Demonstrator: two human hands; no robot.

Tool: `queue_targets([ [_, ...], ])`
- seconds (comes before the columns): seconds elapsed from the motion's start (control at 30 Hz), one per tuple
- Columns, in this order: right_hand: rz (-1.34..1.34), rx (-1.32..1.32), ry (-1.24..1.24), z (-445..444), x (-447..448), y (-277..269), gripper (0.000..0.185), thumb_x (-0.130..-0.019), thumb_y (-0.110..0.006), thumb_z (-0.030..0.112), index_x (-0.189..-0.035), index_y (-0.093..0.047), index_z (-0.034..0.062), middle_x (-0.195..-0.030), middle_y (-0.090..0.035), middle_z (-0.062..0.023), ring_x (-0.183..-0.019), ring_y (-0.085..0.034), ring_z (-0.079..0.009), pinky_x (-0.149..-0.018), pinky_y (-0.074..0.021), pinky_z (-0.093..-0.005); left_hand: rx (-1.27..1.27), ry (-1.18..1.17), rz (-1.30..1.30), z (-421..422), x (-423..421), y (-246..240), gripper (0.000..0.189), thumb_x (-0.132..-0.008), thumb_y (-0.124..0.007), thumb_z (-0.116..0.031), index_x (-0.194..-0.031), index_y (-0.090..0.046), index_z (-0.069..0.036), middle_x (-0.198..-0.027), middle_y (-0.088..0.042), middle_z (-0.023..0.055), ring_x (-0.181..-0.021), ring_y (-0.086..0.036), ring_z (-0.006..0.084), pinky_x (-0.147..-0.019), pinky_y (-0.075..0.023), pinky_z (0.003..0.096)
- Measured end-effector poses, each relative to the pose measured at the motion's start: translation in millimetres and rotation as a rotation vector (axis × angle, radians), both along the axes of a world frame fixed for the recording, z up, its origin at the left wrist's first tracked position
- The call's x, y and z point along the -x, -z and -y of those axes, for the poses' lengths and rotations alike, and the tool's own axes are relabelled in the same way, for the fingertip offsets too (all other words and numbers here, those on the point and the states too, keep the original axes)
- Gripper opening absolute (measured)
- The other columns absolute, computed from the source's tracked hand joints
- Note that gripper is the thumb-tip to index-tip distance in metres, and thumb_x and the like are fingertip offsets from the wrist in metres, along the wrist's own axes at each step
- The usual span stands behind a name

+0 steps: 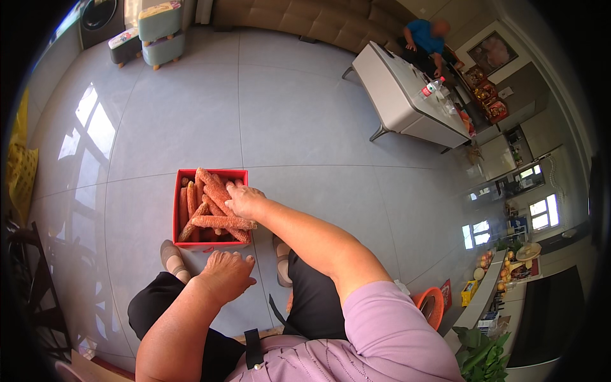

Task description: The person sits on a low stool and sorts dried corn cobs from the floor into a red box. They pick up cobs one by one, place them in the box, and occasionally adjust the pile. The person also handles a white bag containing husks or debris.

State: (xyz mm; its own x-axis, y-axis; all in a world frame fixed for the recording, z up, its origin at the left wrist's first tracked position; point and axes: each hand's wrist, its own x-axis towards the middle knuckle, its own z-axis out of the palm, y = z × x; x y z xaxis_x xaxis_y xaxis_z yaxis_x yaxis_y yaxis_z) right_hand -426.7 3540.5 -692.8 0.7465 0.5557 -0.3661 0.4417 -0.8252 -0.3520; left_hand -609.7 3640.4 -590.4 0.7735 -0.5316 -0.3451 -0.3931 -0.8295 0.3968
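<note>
A red cardboard box (211, 245) stands on the tiled floor between my feet. It is filled with bare corn cobs (217, 221), lying crosswise and some upright, a few above the rim. My right hand (245, 198) reaches over the box's right side and rests its fingers on the upper cobs; whether they close round one cannot be told. Nearer my body, my left hand (227, 273) hovers below the box's front edge, fingers partly bent and thumb apart, with nothing seen in it. Part of another cob (289, 302) shows beside my right leg.
An orange plastic basket (429, 305) is at my right. A white table (391, 90) with a bottle stands ahead right, near a person in blue (425, 38) by the sofa. Stools (162, 47) are at the far left, a yellow bag (23, 172) at the left edge.
</note>
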Motion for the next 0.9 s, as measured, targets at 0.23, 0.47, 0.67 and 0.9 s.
queue_targets([
  [0.23,-0.133,-0.026,0.122,-6.2,-6.2,-1.9,0.046,-0.095,-0.055,0.036,-0.126,-0.053,0.0026,-0.127,-0.057,-0.025,-0.122,-0.054,-0.041,-0.104,-0.0438,-0.0486,-0.018,-0.024,-0.083,-0.4,-1.8,-5.2,0.04,-0.09,-0.066,-0.037,-0.112,-0.059,-0.004,-0.098,-0.066,0.0188,-0.099,-0.064,0.0369,-0.088,-0.0486,0.0477],
  [0.47,-0.245,-0.025,0.327,-0.8,-15.9,16.4,0.053,-0.093,-0.055,0.039,-0.133,-0.049,0.004,-0.131,-0.053,-0.0287,-0.126,-0.05,-0.0434,-0.107,-0.0406,-0.0495,-0.006,-0.022,-0.079,1.6,-3.1,-5.3,0.04,-0.09,-0.066,-0.037,-0.112,-0.059,-0.004,-0.099,-0.066,0.019,-0.1,-0.063,0.0369,-0.089,-0.0481,0.0472],
  [0.67,-0.312,-0.096,0.459,-5.9,-5.6,25.6,0.056,-0.091,-0.058,0.028,-0.138,-0.043,0.0028,-0.143,-0.038,-0.0318,-0.13,-0.047,-0.0446,-0.109,-0.0398,-0.0472,-0.021,-0.018,-0.089,1.4,-3.1,-5.1,0.041,-0.091,-0.065,-0.037,-0.113,-0.059,-0.004,-0.099,-0.066,0.0189,-0.099,-0.064,0.0367,-0.089,-0.0477,0.0475],
  [0.9,-0.448,-0.182,0.497,-1.4,-16.9,36.6,0.058,-0.088,-0.061,0.027,-0.139,-0.042,0.0064,-0.144,-0.036,-0.0309,-0.131,-0.045,-0.0449,-0.11,-0.0397,-0.046,0.032,-0.007,0.021,0.4,-0.1,2.1,0.036,-0.089,-0.068,-0.035,-0.106,-0.061,-0.004,-0.093,-0.066,0.017,-0.089,-0.065,0.0361,-0.079,-0.0494,0.0454],
])
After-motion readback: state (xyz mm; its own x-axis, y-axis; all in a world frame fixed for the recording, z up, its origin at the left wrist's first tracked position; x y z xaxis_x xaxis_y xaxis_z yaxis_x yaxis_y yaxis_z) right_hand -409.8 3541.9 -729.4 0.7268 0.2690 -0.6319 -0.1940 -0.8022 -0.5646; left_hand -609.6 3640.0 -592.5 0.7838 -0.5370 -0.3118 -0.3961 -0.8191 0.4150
